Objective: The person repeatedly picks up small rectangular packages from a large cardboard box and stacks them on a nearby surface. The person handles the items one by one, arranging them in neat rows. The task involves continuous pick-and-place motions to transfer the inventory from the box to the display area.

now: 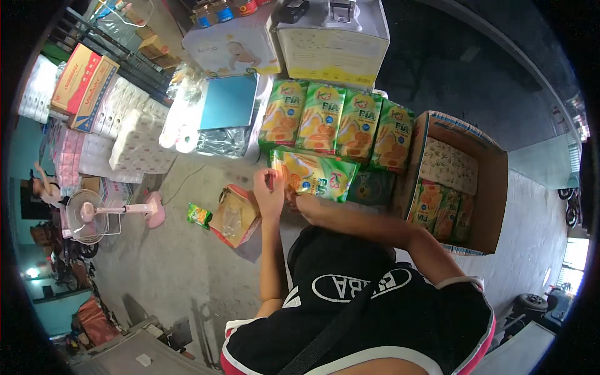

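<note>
Setting: concrete floor (156, 262) of a cluttered storeroom, seen from above the person's head, goods stacked on every side.
Left hand: left hand (269, 194) is raised beside the near end of a green and yellow snack pack (315, 176), fingers curled at its edge; whether they actually pinch the wrapper cannot be told.
Right hand: right hand (305, 205) lies under the lower edge of the same snack pack, touching it; the fingers are mostly hidden, so the grip cannot be judged.
Snack pack: lying flat on its side, in front of and below a row of four upright packs (337, 122) of the same kind, which stand shoulder to shoulder.
Carton: open cardboard carton (494, 187) just right of the row, tipped on its side, with more of the same packs (440, 212) and a pale patterned bundle (447, 165) inside.
Behind the row: a white box (334, 44) and a blue flat panel (228, 100) resting on clear plastic bags.
Floor, left of the hands: a small open red and brown box (234, 215) and, beside it, one small green packet (199, 215).
Far left: a pink standing fan (94, 215), stacks of white tissue rolls (134, 134) and red and orange boxes (84, 84).
</note>
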### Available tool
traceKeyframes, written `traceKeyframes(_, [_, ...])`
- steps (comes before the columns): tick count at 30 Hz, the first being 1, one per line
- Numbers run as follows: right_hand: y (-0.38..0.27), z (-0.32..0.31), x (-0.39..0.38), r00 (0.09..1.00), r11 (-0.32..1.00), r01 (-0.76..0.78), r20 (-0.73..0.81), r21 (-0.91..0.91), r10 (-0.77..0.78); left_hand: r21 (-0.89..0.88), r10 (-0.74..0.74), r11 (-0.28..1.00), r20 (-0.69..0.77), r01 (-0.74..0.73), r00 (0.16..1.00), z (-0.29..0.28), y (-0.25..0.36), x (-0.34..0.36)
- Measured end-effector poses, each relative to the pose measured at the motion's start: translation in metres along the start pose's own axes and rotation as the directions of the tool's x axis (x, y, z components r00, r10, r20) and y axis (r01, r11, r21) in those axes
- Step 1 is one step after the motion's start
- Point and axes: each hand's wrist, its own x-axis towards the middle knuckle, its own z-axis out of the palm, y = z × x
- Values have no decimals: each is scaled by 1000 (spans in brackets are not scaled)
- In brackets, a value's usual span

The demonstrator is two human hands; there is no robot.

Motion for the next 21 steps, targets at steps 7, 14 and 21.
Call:
traceKeyframes(7, [14, 3, 26, 956, 937, -238, 231, 255, 180, 268, 97, 959, -13, -90, 995, 11, -16, -23])
traceKeyframes(14, [-16, 20, -16, 993, 980, -110, 62, 168, 101, -610, -666, 420, 297, 672, 685, 17, -57, -42])
traceKeyframes(21, [-37, 18, -28, 962, 973, -230, 147, -11, 229, -600, -668, -33, 608, 800, 429, 4, -65, -49])
